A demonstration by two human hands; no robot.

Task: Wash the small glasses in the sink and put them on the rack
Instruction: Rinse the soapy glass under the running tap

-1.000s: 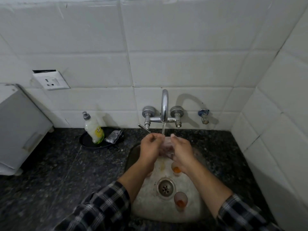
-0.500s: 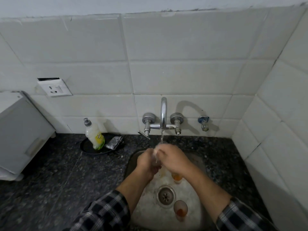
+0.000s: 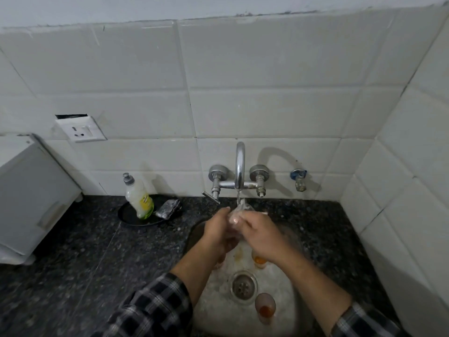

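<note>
Under the tap (image 3: 240, 166), my hands, left (image 3: 218, 233) and right (image 3: 261, 233), clasp a blurred small glass (image 3: 237, 215); another glass (image 3: 259, 260) sits half-hidden below the tap.

Left of the sink (image 3: 194, 234), bare surface (image 3: 85, 263) is offered; behind it stands the tap (image 3: 240, 171), inside two glasses (image 3: 265, 306) flank the drain (image 3: 243, 284).

White tiles (image 3: 243, 113) cover both walls. A socket (image 3: 81, 129) sits at left. The counter (image 3: 80, 251) is dark speckled stone.
</note>
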